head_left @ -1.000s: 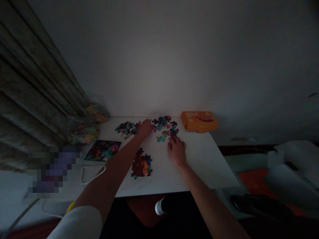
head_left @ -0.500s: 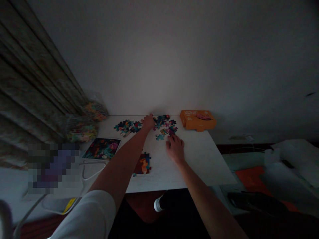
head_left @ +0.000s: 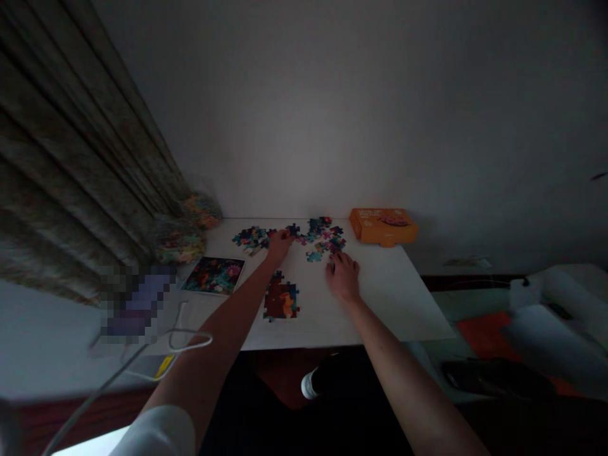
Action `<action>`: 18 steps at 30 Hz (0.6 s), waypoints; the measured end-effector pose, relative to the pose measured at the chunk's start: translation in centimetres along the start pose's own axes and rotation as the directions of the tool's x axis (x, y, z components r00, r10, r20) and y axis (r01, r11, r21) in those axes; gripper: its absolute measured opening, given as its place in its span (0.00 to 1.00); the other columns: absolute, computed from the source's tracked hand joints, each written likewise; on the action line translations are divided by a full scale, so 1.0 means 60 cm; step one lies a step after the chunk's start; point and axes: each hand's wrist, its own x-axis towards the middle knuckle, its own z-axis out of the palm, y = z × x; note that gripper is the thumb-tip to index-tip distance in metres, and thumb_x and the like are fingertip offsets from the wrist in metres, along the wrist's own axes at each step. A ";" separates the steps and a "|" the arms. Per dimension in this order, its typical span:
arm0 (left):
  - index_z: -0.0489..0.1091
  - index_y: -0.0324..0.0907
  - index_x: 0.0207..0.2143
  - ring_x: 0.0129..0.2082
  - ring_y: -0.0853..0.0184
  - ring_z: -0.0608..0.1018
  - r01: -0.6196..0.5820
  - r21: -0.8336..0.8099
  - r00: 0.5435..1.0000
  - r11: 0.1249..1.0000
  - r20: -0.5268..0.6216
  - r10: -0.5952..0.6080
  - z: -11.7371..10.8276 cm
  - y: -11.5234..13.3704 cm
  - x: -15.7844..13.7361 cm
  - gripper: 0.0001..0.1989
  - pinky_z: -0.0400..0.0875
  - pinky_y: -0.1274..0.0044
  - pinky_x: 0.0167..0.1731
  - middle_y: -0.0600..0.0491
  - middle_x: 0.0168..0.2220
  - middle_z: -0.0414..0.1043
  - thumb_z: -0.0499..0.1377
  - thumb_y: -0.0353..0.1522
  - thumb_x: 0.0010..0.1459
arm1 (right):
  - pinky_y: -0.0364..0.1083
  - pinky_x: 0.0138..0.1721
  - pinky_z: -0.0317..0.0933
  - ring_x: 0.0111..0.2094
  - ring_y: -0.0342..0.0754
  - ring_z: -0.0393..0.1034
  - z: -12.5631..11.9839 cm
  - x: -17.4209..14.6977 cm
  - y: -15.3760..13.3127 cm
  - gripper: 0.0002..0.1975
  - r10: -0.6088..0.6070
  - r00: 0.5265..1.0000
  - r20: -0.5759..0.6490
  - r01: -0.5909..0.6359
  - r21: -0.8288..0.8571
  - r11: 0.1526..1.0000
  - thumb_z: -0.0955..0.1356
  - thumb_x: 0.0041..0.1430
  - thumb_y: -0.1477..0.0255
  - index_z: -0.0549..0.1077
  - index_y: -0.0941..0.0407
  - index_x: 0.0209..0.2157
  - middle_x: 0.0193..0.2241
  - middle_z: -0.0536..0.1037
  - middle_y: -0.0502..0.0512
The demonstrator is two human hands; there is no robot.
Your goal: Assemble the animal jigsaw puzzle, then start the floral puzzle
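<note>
My left hand (head_left: 279, 246) is over the near edge of the loose pieces, its fingers closed in a pinch. A dark puzzle piece (head_left: 293, 230) shows at its fingertips, partly hidden by them. Just in front of the scattered puzzle pieces (head_left: 325, 235), my right hand (head_left: 344, 275) rests low over the white table with loosely bent fingers, thumb apart. A dark gap lies between thumb and forefinger; I make out no piece there. A joined puzzle section (head_left: 280, 303), dark red with an orange figure, lies nearer to me, right of my left forearm.
An orange puzzle box (head_left: 384, 227) stands at the back right of the table (head_left: 394, 304). To the left are a picture card (head_left: 213, 275), bags of pieces (head_left: 179, 240) and a white cable (head_left: 190, 339). A wall rises behind the table; a curtain (head_left: 80, 126) hangs left.
My left hand has drawn back toward me and slightly left among the pieces, its fingers now pinched. The right hand stays near the pile's front edge. The whole view has shifted a little.
</note>
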 end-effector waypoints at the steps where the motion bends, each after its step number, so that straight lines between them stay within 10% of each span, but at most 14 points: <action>1: 0.75 0.40 0.31 0.32 0.65 0.76 -0.004 -0.022 1.000 1.000 0.005 0.004 0.000 -0.003 -0.022 0.06 0.69 0.76 0.35 0.54 0.27 0.74 0.62 0.34 0.54 | 0.65 0.62 0.47 0.61 0.61 0.62 0.000 -0.001 0.000 0.19 0.006 1.000 -0.017 -0.006 -0.004 1.000 0.60 0.67 0.71 0.74 0.56 0.54 0.58 0.73 0.67; 11: 0.74 0.44 0.40 0.35 0.66 0.79 -0.064 -0.193 0.991 0.979 0.100 0.084 -0.030 -0.021 -0.218 0.09 0.71 0.76 0.37 0.55 0.33 0.78 0.63 0.33 0.56 | 0.56 0.57 0.56 0.55 0.58 0.67 -0.029 -0.010 -0.007 0.18 -0.101 0.995 -0.001 0.101 0.021 0.995 0.61 0.64 0.76 0.75 0.58 0.52 0.53 0.77 0.67; 18: 0.68 0.46 0.47 0.30 0.67 0.79 -0.082 -0.092 0.978 0.992 0.185 0.098 -0.070 -0.026 -0.268 0.19 0.71 0.77 0.32 0.58 0.30 0.76 0.65 0.27 0.53 | 0.49 0.47 0.67 0.49 0.52 0.72 -0.022 -0.065 -0.069 0.29 -0.169 0.983 0.065 0.123 0.443 0.888 0.63 0.56 0.77 0.69 0.54 0.61 0.57 0.75 0.60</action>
